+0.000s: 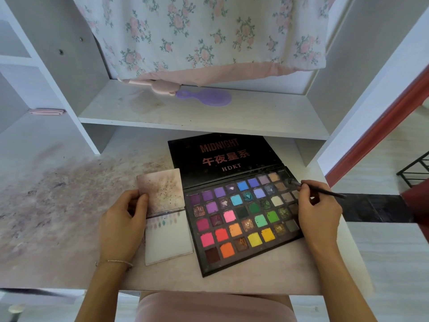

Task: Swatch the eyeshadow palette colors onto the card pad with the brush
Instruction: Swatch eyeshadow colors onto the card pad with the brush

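On the bench (pixel 267 282) the card pad (pixel 166 219) lies just left of the open eyeshadow palette (pixel 241 214), whose lid (pixel 222 156) lies flat behind it. A hairbrush (pixel 205 96) rests on the shelf (pixel 197 115) behind.

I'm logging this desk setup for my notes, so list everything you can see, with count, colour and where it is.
eyeshadow palette: one, black case with many coloured pans, open on the desk, right of centre
card pad: one, white, cover flipped up, a row of faint swatches near the top of its page, left of the palette
brush: one, dark, tip over the palette's upper right pans
desk: one, pale, stained with powder
hairbrush: one, purple, on the shelf above
pink object: one, beside the hairbrush, kind unclear
floral cloth: one, white and pink, hanging above the shelf
bracelet: one, thin, left wrist
left hand: holds the pad's left edge
right hand: holds the brush
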Motion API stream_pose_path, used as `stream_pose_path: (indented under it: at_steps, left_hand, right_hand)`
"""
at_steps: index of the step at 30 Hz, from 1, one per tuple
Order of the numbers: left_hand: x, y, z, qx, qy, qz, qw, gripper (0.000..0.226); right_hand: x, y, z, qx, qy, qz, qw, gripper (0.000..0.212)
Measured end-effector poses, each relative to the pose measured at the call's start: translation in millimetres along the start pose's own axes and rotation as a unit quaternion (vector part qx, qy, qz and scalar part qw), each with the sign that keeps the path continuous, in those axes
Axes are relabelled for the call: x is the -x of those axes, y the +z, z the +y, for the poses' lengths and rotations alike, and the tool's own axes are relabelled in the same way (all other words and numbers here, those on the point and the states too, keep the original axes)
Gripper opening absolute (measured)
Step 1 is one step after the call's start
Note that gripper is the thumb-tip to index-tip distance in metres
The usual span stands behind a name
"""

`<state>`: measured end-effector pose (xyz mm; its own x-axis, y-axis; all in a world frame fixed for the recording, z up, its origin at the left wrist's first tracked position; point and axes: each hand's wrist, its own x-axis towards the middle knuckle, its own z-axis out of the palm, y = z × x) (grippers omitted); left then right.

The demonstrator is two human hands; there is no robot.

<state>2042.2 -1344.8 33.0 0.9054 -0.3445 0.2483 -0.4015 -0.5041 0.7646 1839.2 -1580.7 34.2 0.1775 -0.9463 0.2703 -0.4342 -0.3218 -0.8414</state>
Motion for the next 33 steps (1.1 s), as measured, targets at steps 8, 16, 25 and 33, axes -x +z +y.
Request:
stream_pose_path:
  at_steps: [8,16,25,33]
  left_hand:
    - [0,0,0,-0.007,0.006,-0.005,1.000,0.014]
    - [0,1,0,-0.008,0.002,-0.001,1.000,0.014]
    - [0,0,-1,0.024,-0.002,-0.006,1.000,0.011]
    - [0,1,-3,0.016,0.001,-0.006,1.000,0.011]
  right_hand:
    - [3,-3,-8,-0.032,0.001,0.013,0.999,0.009]
    - [34,4,-35,-0.119,-0.021,-0.078,0.990,0.026]
    - [92,40,-78,-0.151,-0.072,-0.231,0.958,0.025]
    - [107,61,-89,-0.105,-0.110,-0.310,0.938,0.021]
